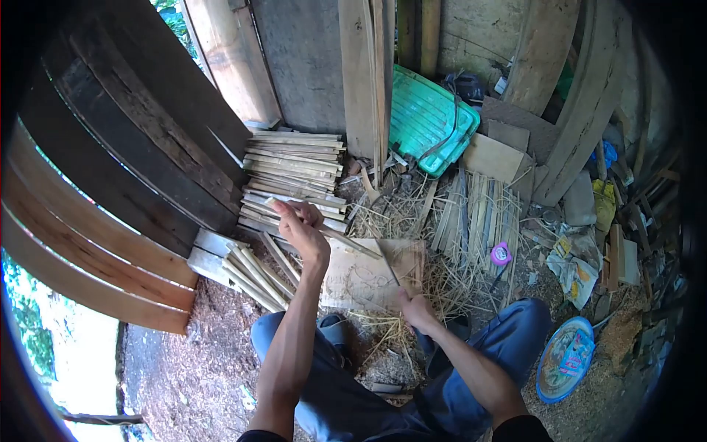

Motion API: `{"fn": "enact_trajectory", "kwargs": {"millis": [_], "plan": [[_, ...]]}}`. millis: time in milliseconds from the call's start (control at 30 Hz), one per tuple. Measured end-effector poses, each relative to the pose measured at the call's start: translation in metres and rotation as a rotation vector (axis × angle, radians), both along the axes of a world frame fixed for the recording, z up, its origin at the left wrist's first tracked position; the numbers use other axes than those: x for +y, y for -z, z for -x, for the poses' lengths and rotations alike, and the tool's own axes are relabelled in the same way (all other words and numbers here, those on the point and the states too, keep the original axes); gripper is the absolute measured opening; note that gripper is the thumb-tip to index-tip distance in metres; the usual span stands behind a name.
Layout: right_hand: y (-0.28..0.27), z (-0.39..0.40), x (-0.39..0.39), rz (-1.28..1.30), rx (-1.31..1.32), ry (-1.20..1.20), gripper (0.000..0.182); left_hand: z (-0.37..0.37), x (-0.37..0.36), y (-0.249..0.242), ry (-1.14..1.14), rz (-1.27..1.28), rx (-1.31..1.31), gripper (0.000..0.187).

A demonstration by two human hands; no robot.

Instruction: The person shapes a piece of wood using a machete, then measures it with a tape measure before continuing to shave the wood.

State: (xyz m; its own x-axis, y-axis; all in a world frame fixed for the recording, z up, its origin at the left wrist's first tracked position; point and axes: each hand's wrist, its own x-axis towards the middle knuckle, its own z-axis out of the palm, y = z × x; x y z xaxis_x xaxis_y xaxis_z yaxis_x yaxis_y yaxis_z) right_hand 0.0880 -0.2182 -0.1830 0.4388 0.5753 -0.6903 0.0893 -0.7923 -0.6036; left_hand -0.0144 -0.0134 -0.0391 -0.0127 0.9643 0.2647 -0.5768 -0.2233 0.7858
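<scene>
My left hand (300, 227) is closed around a bamboo strip (353, 244) that slants down to the right, its far end over a flat wooden board (346, 283). In my right hand (418, 312) is the handle of a knife, low by the board's right edge. The thin dark knife blade (389, 267) points up and away, its tip close to the strip's end. Pale shavings (390, 324) lie around the board, between my feet. Left of the board, several thicker bamboo pieces (254, 274) rest in a loose bundle.
A stack of split strips (294, 166) stands by the wall, and more strips (479, 214) lie at right. Near them is a pink tape measure (501, 254). A green plastic bin (431, 121) leans at the back. A blue basin (545, 379) sits by my right knee.
</scene>
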Motion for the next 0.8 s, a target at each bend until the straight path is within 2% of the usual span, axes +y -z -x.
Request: {"fn": "enact_trajectory", "kwargs": {"millis": [33,100,167,233,300,367,467,500,567,600,633,700,767,800], "plan": [[-0.009,0.006,0.003,0.004,-0.005,0.004,0.067,-0.004,-0.001,-0.001,0.004,0.004,-0.005,0.056],[-0.021,0.017,0.008,-0.300,0.049,0.034,0.062,-0.012,-0.005,-0.002,-0.169,-0.011,0.064,0.051],[-0.033,0.029,0.013,-0.333,0.061,-0.019,0.059,-0.016,-0.007,-0.002,-0.201,-0.034,0.068,0.044],[-0.047,0.039,0.017,-0.719,-0.315,0.007,0.057,-0.018,-0.006,-0.004,-0.207,-0.001,0.062,0.044],[-0.037,0.037,0.017,-0.641,-0.306,0.009,0.056,-0.017,-0.006,-0.003,-0.230,-0.020,0.080,0.045],[-0.035,0.024,0.017,-0.166,0.196,0.021,0.062,-0.014,-0.002,0.002,-0.235,-0.028,0.093,0.047],[-0.066,0.026,0.017,-0.229,0.287,0.084,0.063,-0.014,-0.004,-0.001,-0.296,-0.052,0.151,0.048],[-0.070,0.028,0.017,-0.231,0.285,0.085,0.063,-0.016,-0.006,-0.001,-0.286,-0.067,0.144,0.048],[-0.072,0.034,0.012,-0.507,-0.256,-0.153,0.067,-0.018,-0.010,-0.001,-0.267,-0.060,0.149,0.048],[-0.037,0.035,0.012,-0.562,-0.304,-0.160,0.071,-0.017,-0.013,0.000,-0.254,-0.050,0.155,0.047],[-0.032,0.033,0.012,-0.558,-0.300,-0.158,0.071,-0.015,-0.015,0.000,-0.252,-0.046,0.160,0.047],[-0.035,0.021,0.018,-0.158,0.093,-0.055,0.074,-0.014,-0.009,-0.004,-0.308,-0.049,0.149,0.047],[-0.050,0.019,0.019,-0.149,0.106,-0.068,0.077,-0.011,-0.003,0.002,-0.321,-0.070,0.152,0.049],[-0.057,0.022,0.017,-0.179,0.004,-0.129,0.077,-0.012,-0.004,0.002,-0.318,-0.065,0.141,0.049]]}}
